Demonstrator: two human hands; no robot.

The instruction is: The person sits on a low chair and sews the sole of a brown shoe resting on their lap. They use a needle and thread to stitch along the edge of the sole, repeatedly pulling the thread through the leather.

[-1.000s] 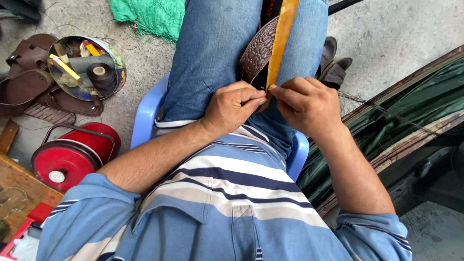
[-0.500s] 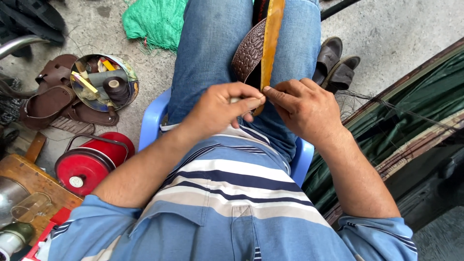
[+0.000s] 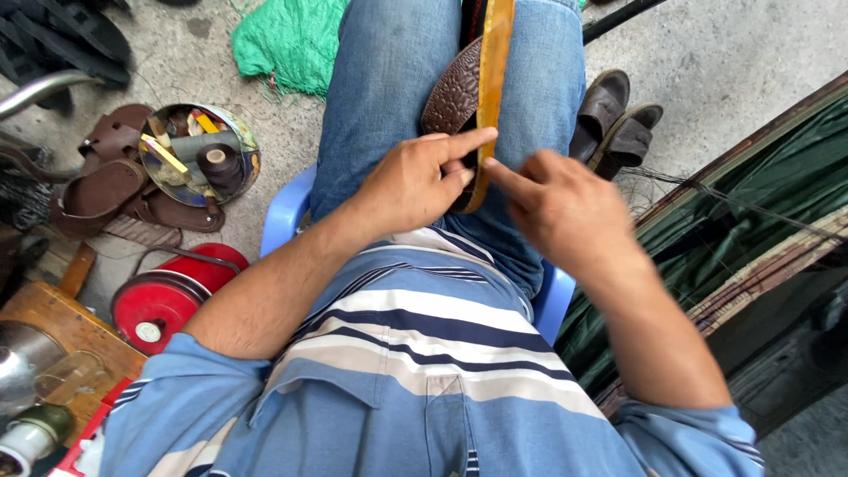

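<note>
- Leather sandal (image 3: pixel 452 93): brown, embossed upper with a tan sole edge turned up; lies along the person's lap, between the jeans-clad thighs. Landmark for all entries below.
- Left hand (image 3: pixel 415 181): at the near end of the sandal, fingers curled and pinching the sole edge, forefinger stretched across it.
- Right hand (image 3: pixel 561 208): just right of the sandal's near end, forefinger tip touching the sole edge; the other fingers loosely bent, grasping nothing that can be made out.
- Blue plastic chair (image 3: pixel 283 216): under the person, its rim showing left of and below the sandal.
- Round tin (image 3: pixel 199 155): well left of the sandal, on the concrete floor; holds a dark thread spool and small tools.
- Red round canister (image 3: pixel 168 300): left of and nearer than the sandal.
- Brown sandals (image 3: pixel 110 181): far left, beside the tin.
- Dark shoes (image 3: pixel 614 119): just right of the sandal, on the floor.
- Green netting (image 3: pixel 283 40): left of the sandal's far end.
- Risk, as judged: the sandal rests on the lap, held by one pinch only; a loosened left grip could let it slide off between the knees.
</note>
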